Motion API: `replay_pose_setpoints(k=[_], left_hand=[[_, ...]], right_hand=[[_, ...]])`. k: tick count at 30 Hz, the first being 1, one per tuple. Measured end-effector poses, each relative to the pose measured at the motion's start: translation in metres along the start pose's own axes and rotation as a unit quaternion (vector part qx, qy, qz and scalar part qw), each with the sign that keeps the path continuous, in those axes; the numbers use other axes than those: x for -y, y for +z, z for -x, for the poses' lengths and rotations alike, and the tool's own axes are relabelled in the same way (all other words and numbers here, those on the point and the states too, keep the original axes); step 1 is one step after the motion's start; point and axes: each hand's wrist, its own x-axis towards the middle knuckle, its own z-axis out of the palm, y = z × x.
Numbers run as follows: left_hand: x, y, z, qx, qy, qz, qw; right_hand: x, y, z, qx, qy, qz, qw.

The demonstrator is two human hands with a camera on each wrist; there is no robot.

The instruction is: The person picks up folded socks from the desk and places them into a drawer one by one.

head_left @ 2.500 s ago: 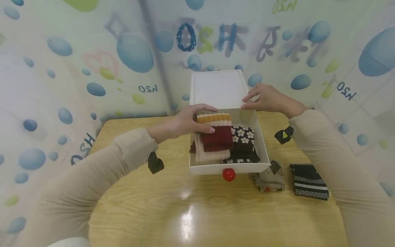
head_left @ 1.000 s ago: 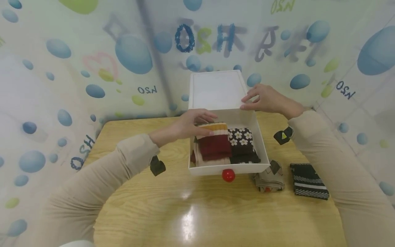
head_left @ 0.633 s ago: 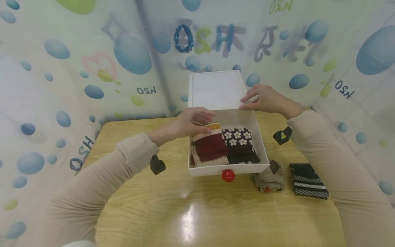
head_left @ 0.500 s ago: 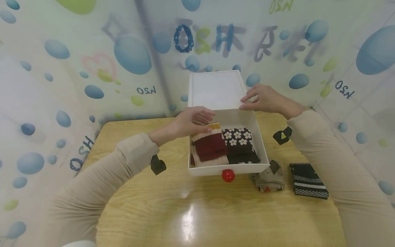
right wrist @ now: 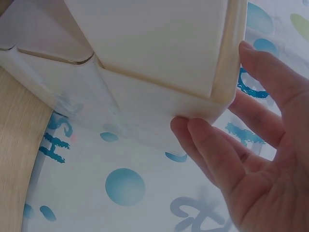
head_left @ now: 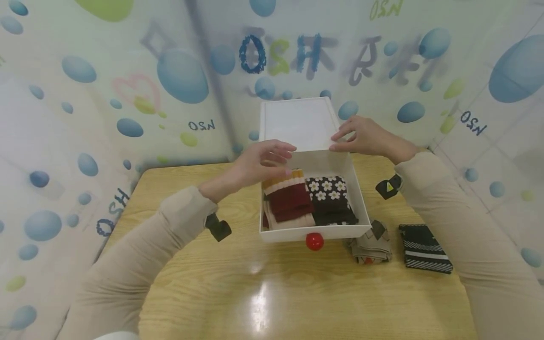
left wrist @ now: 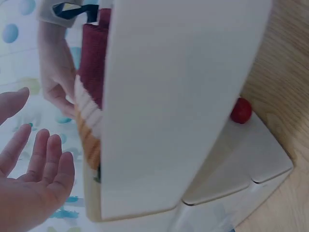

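Observation:
An open white box (head_left: 315, 233) with a red round knob (head_left: 315, 242) at its front stands on the table. Inside, at left, lies a folded maroon, cream and mustard sock (head_left: 291, 200) over a cream knit layer. Beside it is a folded black sock with white daisies (head_left: 329, 196). My left hand (head_left: 254, 163) hovers over the back left of the box, just above the maroon sock; its fingers (left wrist: 41, 154) are spread and hold nothing. At the back right corner, my right hand (head_left: 369, 134) grips the white box's edge, thumb and fingers (right wrist: 207, 140) on either side of the corner.
Right of the box on the wooden table (head_left: 221, 283) lie a folded grey argyle sock (head_left: 371, 245) and a folded black striped sock (head_left: 426, 249). A white panel (head_left: 299, 123) rises behind the open box. A patterned wall sheet (head_left: 178, 123) stands close behind the table.
My left hand has lowered the maroon sock into the box's left side, shifted it left, then let go and lifted slightly. The right hand has stayed at the corner.

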Motion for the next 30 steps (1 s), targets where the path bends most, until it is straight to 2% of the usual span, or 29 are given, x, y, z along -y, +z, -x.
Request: replay_pose_setpoints(k=[6, 9, 14, 19, 21, 25, 30], left_hand=[[-0.008, -0.004, 0.008, -0.017, 0.011, 0.012, 0.9997], [-0.012, -0.003, 0.014, -0.027, 0.028, 0.029, 0.9988], [-0.018, -0.002, 0.027, -0.034, 0.061, 0.044, 0.9966], [-0.020, 0.001, 0.043, -0.029, 0.077, 0.047, 0.9955], [-0.019, 0.005, 0.050, -0.028, 0.089, 0.043, 0.9947], [-0.016, 0.011, 0.065, -0.031, 0.138, 0.016, 0.9898], [-0.007, 0.012, 0.088, -0.060, 0.189, -0.032, 0.9796]], right_hand=[[0.000, 0.000, 0.000, -0.003, -0.001, 0.001, 1.000], [0.000, 0.000, 0.000, -0.004, -0.002, -0.001, 1.000], [-0.003, 0.001, -0.002, -0.004, 0.002, 0.000, 1.000], [-0.002, 0.001, 0.000, -0.003, 0.006, -0.002, 1.000], [-0.001, 0.000, 0.000, -0.003, 0.008, -0.003, 1.000], [-0.001, 0.001, 0.001, -0.007, 0.004, -0.002, 1.000], [-0.001, 0.001, 0.001, -0.009, 0.000, -0.004, 1.000]])
